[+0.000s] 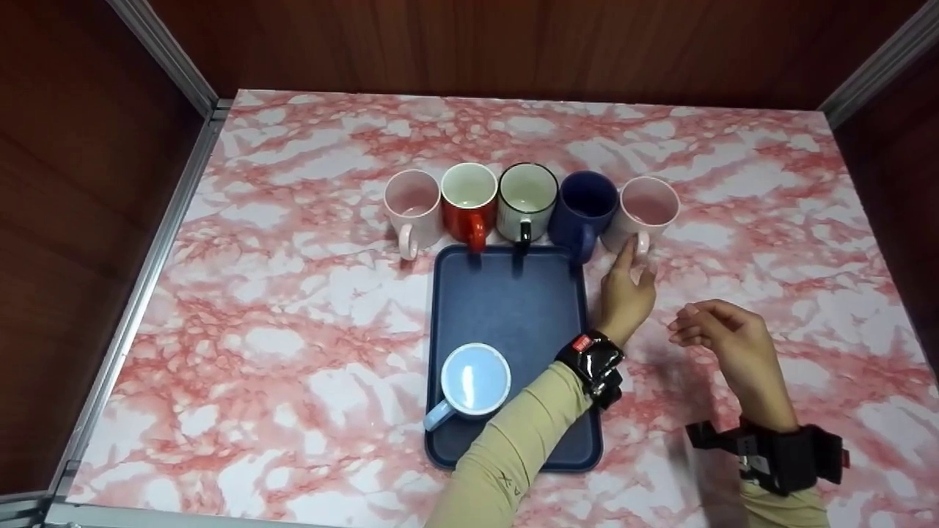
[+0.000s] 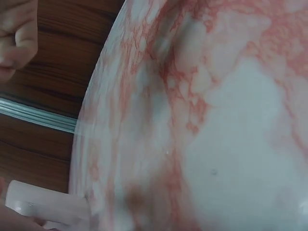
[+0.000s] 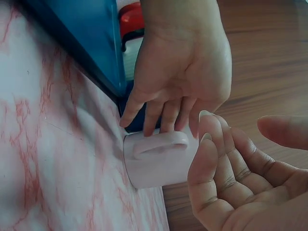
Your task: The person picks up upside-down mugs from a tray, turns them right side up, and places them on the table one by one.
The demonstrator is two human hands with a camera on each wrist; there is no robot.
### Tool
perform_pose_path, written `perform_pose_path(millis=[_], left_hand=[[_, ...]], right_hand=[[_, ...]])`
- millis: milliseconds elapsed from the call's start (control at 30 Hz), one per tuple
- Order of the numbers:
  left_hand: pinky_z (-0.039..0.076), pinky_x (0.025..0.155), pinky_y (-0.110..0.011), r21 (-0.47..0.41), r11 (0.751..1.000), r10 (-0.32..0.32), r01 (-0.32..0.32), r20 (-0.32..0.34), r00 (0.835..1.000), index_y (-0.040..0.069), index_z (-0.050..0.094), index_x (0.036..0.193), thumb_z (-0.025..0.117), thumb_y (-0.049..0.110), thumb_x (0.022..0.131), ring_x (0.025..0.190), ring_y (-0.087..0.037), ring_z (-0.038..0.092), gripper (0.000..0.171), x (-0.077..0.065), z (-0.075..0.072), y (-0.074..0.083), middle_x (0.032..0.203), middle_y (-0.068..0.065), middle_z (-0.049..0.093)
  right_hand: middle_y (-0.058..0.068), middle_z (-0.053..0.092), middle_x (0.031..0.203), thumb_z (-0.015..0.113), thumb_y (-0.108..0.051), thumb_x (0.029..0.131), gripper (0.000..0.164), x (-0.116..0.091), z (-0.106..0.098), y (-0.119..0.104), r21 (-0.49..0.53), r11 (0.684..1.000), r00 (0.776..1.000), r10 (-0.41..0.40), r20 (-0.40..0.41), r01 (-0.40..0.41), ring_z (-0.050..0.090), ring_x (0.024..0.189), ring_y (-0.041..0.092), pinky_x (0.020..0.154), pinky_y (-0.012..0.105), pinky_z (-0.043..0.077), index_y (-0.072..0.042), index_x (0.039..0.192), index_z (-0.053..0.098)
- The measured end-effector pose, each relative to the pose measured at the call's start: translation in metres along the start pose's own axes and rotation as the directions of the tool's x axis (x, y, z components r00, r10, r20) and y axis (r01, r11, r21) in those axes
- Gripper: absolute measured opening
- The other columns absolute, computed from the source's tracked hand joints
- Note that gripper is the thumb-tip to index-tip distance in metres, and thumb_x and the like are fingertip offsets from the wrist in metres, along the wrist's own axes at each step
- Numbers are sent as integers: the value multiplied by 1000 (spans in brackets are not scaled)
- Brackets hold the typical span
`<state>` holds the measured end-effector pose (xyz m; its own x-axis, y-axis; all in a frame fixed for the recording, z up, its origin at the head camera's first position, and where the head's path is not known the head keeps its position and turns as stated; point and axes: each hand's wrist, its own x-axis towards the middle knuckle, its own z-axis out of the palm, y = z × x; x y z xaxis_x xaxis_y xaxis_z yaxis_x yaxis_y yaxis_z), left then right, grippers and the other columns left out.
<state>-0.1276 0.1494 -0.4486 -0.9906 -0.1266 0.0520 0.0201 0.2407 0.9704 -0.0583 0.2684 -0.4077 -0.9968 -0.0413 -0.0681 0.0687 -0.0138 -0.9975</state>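
Observation:
My left hand (image 1: 627, 297) reaches across to the pale pink mug (image 1: 649, 220) at the right end of a row of several mugs. Its extended fingers lie by the mug's handle (image 3: 161, 142), and the fingertips appear to touch it. My right hand (image 1: 741, 359) is raised over the table to the right, its fingers loosely curled with nothing in them. A light blue mug (image 1: 475, 381) stands on the dark blue tray (image 1: 506, 293), handle to the lower left, partly beside my left sleeve. In the left wrist view, a pale pink handle (image 2: 48, 204) shows at the lower left.
Left of the right-end pink mug stand a dark blue mug (image 1: 585, 209), a white mug (image 1: 527, 202) with black rim and handle, a red mug (image 1: 469, 209) and another pink mug (image 1: 413, 209). Brown panels (image 1: 513, 44) enclose the pink marbled table (image 1: 279, 367).

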Motion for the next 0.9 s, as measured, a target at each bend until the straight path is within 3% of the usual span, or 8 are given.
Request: perform_pose_path(millis=[267,433,667,767,900], left_hand=[[37,91,-19,40,999,31,-30,-1,1000,9,51,128,58,9,87,111,-13,52,42,-11,-15,12,122,-5,57],[35,95,-21,29,990,139,-140,23,990,3,51,125,57,7,87,115,-16,48,39,-26,-27,31,124,-9,55],[27,99,-17,69,932,348,-356,105,932,2,51,123,58,9,88,115,-11,46,36,-51,-50,58,119,-8,56],[31,94,-13,114,901,404,-420,137,904,4,53,121,58,14,89,110,-10,48,34,-61,-59,63,116,-5,57],[33,94,-18,187,852,458,-489,184,870,5,55,121,58,18,90,110,-11,48,34,-71,-73,65,116,-4,58]], right_hand=[[15,65,78,58,-10,90,32,0,1,2,2,1000,1000,5,-9,-5,63,65,22,61,29,52,21,95,52],[13,65,78,58,-12,90,28,-1,1,2,-22,1000,1000,8,-1,-8,63,66,21,62,28,52,15,95,57],[4,62,77,58,-15,90,17,1,2,1,-80,995,999,51,-19,-52,60,68,14,62,23,50,0,92,65],[4,62,81,57,-18,91,20,0,2,1,-120,991,999,51,-12,-52,59,74,13,65,22,49,1,93,64],[3,64,84,56,-15,91,22,0,3,3,-132,990,999,41,1,-40,61,78,12,67,21,49,6,94,63]])
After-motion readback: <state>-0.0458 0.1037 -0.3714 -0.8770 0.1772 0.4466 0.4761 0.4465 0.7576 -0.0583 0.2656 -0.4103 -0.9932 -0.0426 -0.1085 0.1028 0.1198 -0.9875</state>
